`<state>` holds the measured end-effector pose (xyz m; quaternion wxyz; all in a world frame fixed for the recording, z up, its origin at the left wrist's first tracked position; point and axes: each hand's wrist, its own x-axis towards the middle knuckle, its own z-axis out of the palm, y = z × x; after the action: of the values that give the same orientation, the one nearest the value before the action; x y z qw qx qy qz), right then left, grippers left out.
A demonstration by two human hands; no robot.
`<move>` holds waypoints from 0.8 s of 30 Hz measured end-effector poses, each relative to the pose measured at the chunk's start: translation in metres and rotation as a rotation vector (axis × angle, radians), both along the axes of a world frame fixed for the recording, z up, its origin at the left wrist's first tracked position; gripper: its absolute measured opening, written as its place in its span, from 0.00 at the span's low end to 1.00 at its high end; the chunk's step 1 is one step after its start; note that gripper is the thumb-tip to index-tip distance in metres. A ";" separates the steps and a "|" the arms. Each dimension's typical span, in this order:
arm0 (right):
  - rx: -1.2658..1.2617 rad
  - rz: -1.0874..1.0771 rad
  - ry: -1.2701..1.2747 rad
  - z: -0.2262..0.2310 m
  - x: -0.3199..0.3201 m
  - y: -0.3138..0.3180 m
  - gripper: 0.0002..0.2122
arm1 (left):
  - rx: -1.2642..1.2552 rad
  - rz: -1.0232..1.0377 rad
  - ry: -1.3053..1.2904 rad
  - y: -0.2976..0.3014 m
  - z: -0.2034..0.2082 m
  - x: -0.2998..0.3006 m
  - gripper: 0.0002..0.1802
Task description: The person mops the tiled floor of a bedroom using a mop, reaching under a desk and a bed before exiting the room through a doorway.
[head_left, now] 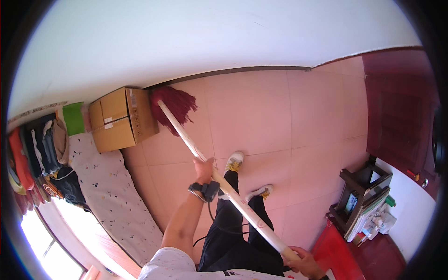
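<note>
A mop with a long pale wooden handle (245, 209) runs slantwise across the view, from the lower right up to the far left. Its dark red string head (179, 106) lies spread on the floor, against the cardboard box and close to the wall. Partway down the handle, my left hand (204, 171) is closed around it; a black device is strapped to that wrist. My right hand (303, 262) grips the handle near its top end, by my right side.
A taped cardboard box (112, 122) stands at the far left beside a patterned cloth-covered surface (105, 179). Clothes (44, 149) hang left. To the right are a dark wooden stool (366, 179), stacked papers, a red object (338, 252) and a dark red door (401, 102). Pink tiles (252, 112) cover the floor.
</note>
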<state>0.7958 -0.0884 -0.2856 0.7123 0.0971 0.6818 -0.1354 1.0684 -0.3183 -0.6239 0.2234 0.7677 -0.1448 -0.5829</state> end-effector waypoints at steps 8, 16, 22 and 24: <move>0.009 0.080 0.011 -0.009 -0.017 -0.003 0.25 | 0.049 -0.071 -0.053 -0.005 -0.002 -0.027 0.28; 0.002 -0.261 0.151 0.028 -0.053 0.077 0.20 | -0.049 -0.306 -0.094 0.062 -0.030 -0.124 0.28; 0.042 -0.232 0.205 0.043 -0.065 0.157 0.19 | -0.011 -0.425 0.145 0.104 0.015 -0.240 0.27; 0.042 -0.266 0.228 0.039 -0.053 0.189 0.19 | 0.090 -0.521 0.150 0.113 0.029 -0.277 0.26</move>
<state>0.7425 0.1004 -0.2466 0.6039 0.1853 0.7420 -0.2245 0.7915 -0.2055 -0.5954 0.0419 0.6683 -0.2944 -0.6818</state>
